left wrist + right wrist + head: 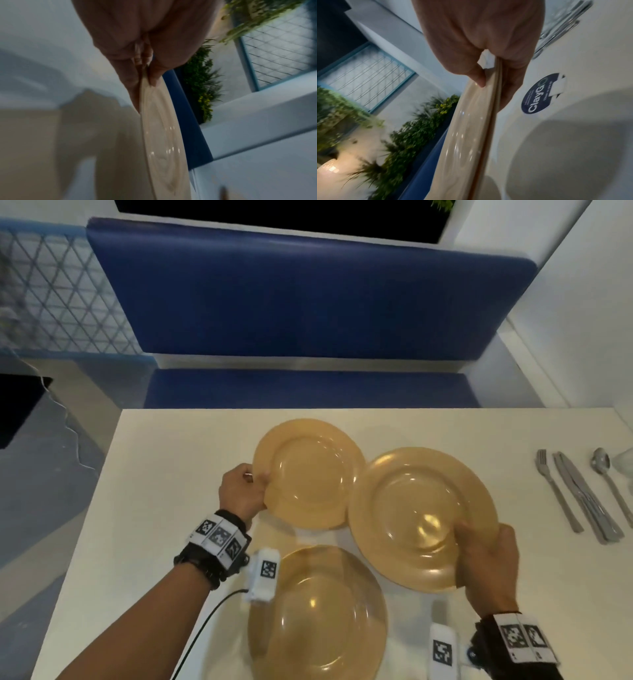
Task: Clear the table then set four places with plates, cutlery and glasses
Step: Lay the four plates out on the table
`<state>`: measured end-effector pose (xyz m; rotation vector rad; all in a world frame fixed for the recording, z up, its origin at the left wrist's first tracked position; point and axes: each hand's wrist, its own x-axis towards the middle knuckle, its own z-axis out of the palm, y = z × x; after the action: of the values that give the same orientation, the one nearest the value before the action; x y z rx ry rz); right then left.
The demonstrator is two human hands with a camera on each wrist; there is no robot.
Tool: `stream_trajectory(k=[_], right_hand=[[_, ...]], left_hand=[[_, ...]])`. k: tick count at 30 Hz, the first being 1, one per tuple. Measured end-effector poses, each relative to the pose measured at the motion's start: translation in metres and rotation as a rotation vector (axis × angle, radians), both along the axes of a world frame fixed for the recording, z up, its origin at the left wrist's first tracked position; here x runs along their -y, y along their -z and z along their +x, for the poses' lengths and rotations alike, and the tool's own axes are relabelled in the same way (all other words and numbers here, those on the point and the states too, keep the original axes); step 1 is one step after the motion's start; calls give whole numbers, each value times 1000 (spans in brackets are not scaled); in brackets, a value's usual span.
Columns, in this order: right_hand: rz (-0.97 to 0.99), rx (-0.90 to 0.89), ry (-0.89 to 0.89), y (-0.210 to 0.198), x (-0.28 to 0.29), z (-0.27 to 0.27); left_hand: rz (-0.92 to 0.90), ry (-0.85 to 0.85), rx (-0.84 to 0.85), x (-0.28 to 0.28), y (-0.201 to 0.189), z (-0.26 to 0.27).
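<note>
Holding one tan plate (310, 474) by its 9 o'clock rim: left hand (241, 489), thumb on top, fingers (132, 86) underneath, pinched tight. Clamped on a second tan plate (423, 517) at its 5 o'clock edge: right hand (489, 566), thumb (476, 75) pressing the upper face, fingers beneath; in the right wrist view, a second rim line under the first, so possibly two plates stacked there, cannot tell for sure. Both plates tilted and raised off the table (171, 474), the right-hand one overlapping the left-hand one's 3 o'clock edge in the head view. Lying flat at 6 o'clock near the table's front edge: a third tan plate (317, 611). Laid side by side at 3 o'clock, well apart from the plates: fork (556, 494), knives (585, 501), spoon (608, 481), with a clear glass (625, 462) just beyond the spoon at the frame edge. Stuck to the table under the right hand: a round dark blue sticker (537, 94). Facing the table at 12 o'clock: a blue padded bench (308, 296).
</note>
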<state>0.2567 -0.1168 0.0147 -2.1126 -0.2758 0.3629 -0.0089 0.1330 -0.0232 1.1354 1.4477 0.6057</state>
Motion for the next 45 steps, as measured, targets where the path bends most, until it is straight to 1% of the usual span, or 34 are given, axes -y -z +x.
stream_trajectory(k=[2,3,4,5,6,8,9,11,12,14,17,19,20,22,26,28,30,31,32,33,34,35,36,37,38,39,40,41,45], right_hand=[[-8,-23,53,-3,17,7],[-21,-34,72,-5,26,8],[-38,-30,83,-3,35,9],[-48,-24,93,-3,45,9],[-65,-12,105,0,54,9],[-107,13,126,1,74,12],[-131,16,149,1,83,13],[-167,0,204,3,103,17],[-202,-2,220,2,110,18],[-251,-10,255,2,122,19],[-272,-29,288,4,129,18],[-259,-38,296,8,128,15],[-254,-37,290,9,126,14],[-239,-46,286,10,120,13],[-213,-58,260,6,105,10],[-184,-73,237,1,96,10],[-144,-89,189,-4,88,13],[-127,-90,160,-6,84,15],[-107,-93,127,-9,78,17],[-83,-102,96,-10,72,19],[-62,-117,62,-11,63,21],[-41,-135,31,-12,55,24],[-18,-156,0,-13,46,27],[1,-177,-33,-12,38,30],[11,-193,-65,-12,31,35],[16,-200,-92,-11,26,42],[13,-200,-123,-11,23,50],[3,-193,-160,-8,21,60],[-115,-100,-356,3,15,109]], left_hand=[[-78,-37,-23,-25,21,8],[-96,-37,-49,-38,38,12],[-101,-34,-73,-53,66,15],[-102,-29,-91,-65,86,19],[-107,-20,-121,-70,86,24],[-84,22,-213,-61,48,35],[-42,55,-306,-59,35,39],[125,165,-478,-54,25,44],[235,226,-522,-52,23,47],[407,443,-542,-49,23,58],[427,786,-571,-47,32,82],[436,980,-704,-44,36,95],[430,1050,-766,-42,38,98],[400,1108,-813,-38,42,100],[404,1101,-817,-37,43,97],[405,1051,-778,-33,37,96],[478,912,-664,-23,26,98],[526,846,-579,-15,18,100],[536,807,-483,-3,6,104],[494,794,-372,11,-7,110],[372,807,-256,27,-17,116],[185,811,-116,43,-24,123],[-32,778,22,59,-31,131],[-227,708,147,71,-32,138],[-358,600,250,82,-33,144],[-417,470,325,91,-33,150],[-426,369,353,98,-33,155],[-402,320,361,104,-33,161],[-206,159,269,126,-31,187]])
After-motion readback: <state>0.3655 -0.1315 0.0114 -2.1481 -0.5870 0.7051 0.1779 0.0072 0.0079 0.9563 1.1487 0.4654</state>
